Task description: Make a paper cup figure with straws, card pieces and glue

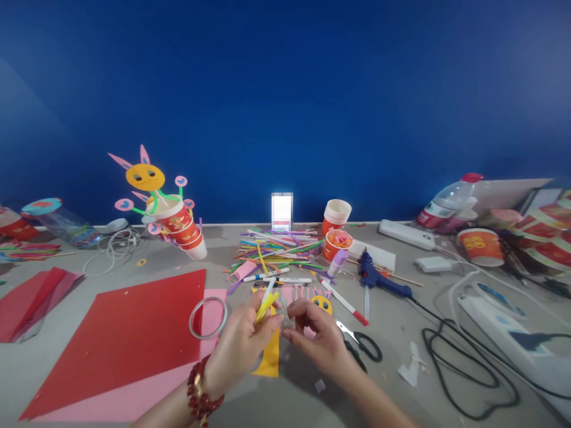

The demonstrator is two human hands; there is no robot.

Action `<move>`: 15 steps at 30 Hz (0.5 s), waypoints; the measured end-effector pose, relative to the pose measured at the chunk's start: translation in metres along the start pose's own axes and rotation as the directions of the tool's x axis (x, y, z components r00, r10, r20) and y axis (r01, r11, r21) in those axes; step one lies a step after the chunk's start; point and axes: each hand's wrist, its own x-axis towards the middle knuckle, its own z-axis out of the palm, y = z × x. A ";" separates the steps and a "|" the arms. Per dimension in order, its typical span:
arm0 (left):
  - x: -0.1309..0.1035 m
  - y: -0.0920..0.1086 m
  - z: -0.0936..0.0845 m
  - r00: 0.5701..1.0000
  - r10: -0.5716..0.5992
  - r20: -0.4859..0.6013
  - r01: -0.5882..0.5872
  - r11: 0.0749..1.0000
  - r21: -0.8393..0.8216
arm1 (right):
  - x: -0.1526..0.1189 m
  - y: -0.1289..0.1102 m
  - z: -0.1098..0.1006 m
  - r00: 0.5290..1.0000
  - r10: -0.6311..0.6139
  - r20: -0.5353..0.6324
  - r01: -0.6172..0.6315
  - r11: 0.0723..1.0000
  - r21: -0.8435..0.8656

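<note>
A person's left hand [246,340], fingers pinched, gripped yellow strips [266,307] above an orange paper sheet [271,355], while the right hand [319,339], loosely curled, fingered a clear, crumpled piece [286,315] close beside them, near black-handled scissors [368,346].
</note>
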 end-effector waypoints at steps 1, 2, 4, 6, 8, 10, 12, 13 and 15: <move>-0.001 0.000 0.000 1.000 0.017 -0.019 -0.017 0.999 0.046 | 0.000 0.000 0.000 1.000 -0.013 -0.004 0.013 1.000 0.006; -0.002 -0.001 0.001 0.999 0.034 -0.041 -0.030 0.995 0.091 | -0.001 -0.001 0.000 1.000 -0.025 -0.011 0.026 1.000 0.013; -0.004 -0.003 0.001 0.993 0.080 -0.083 -0.065 0.982 0.179 | -0.001 0.000 0.001 0.999 -0.040 -0.025 0.040 0.999 0.018; -0.006 -0.006 0.002 0.987 0.136 -0.086 -0.110 0.960 0.257 | -0.001 0.000 0.000 0.998 -0.049 -0.041 0.049 0.999 0.002; -0.007 -0.007 0.002 0.984 0.174 -0.032 -0.153 0.929 0.337 | -0.001 0.000 0.000 0.997 -0.059 -0.055 0.058 0.998 -0.023; -0.006 -0.006 0.002 0.981 0.191 0.034 -0.187 0.885 0.427 | -0.001 -0.002 -0.001 0.996 -0.067 -0.060 0.064 0.997 -0.045; -0.005 -0.005 0.001 0.976 0.204 0.076 -0.214 0.841 0.497 | -0.001 -0.004 -0.001 0.996 -0.072 -0.055 0.069 0.996 -0.064; -0.004 -0.004 0.001 0.974 0.208 0.086 -0.222 0.828 0.514 | -0.001 -0.005 -0.001 0.996 -0.076 -0.051 0.073 0.995 -0.072; -0.003 -0.003 0.000 0.976 0.194 0.100 -0.218 0.830 0.513 | -0.001 -0.006 -0.001 0.996 -0.083 -0.035 0.080 0.993 -0.090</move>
